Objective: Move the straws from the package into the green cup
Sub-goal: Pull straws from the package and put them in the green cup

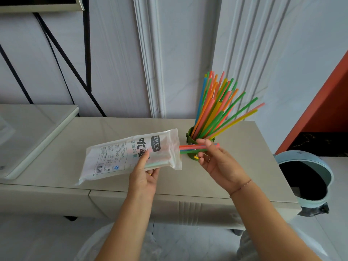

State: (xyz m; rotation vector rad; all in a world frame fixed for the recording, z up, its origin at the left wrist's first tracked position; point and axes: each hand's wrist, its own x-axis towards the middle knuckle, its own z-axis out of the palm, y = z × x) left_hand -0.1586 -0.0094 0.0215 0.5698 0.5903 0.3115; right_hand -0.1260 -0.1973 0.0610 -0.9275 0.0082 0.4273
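Pinching a few straws (190,148) in right hand (216,161), ends half out of package (130,155) mouth.
Left hand (145,176) clamped on package above counter (244,166); green cup (190,140), full of straws, just behind right fingers.

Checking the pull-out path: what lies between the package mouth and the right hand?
In the head view, only a few straws bridge it, running from the package to the right hand.

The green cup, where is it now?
In the head view, the green cup stands right of centre on the cabinet top, behind the right hand.
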